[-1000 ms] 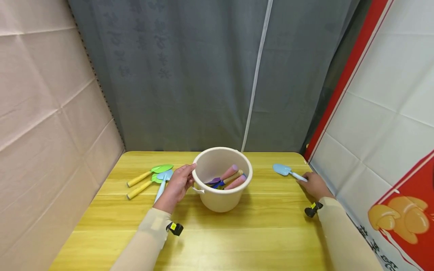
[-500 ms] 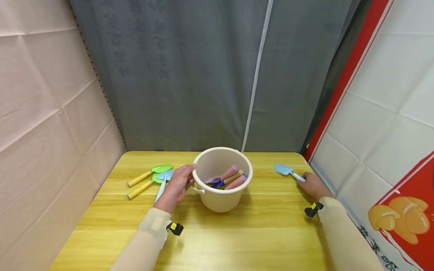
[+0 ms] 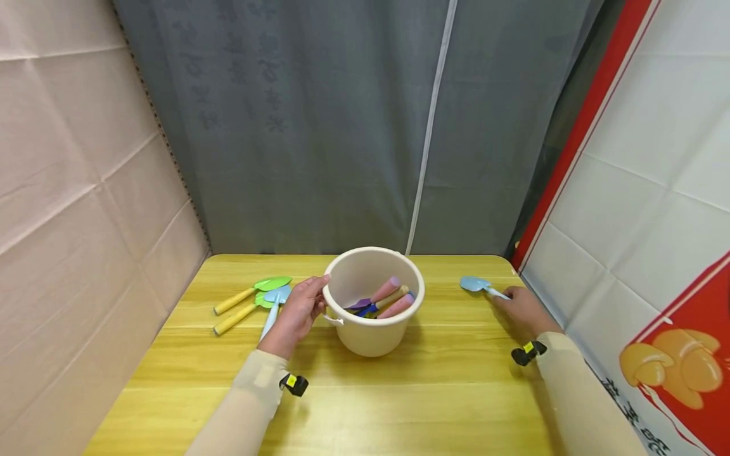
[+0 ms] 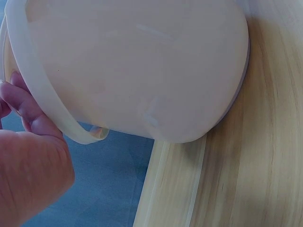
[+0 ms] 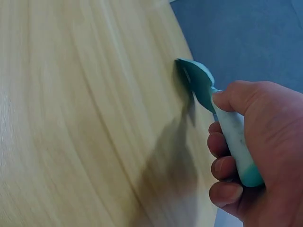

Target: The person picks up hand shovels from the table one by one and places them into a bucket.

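Observation:
My left hand (image 3: 299, 310) grips the left rim of a cream bucket (image 3: 371, 339), thumb and fingers on either side of it. The bucket stands upright in the middle of the table. Inside it lean several hand tools, with pink handles (image 3: 383, 290) and a tan handle (image 3: 393, 297) showing. At the table's right, my right hand (image 3: 521, 310) holds a light blue hand trowel (image 3: 475, 284) by its handle. In the right wrist view the fingers curl round the trowel's handle (image 5: 234, 137), with the thumb along it and the blade pointing away, close over the table.
Left of the bucket lie two green trowels with yellow handles (image 3: 234, 320) and another light blue trowel (image 3: 272, 313), partly behind my left hand. The wooden table (image 3: 388, 405) ends at a grey curtain (image 3: 308, 126), with a white hanging sheet (image 3: 644, 209) along the right.
My right hand has closed further round the blue trowel's handle and tilted it, shifting slightly left. The left hand and the bucket stay where they were.

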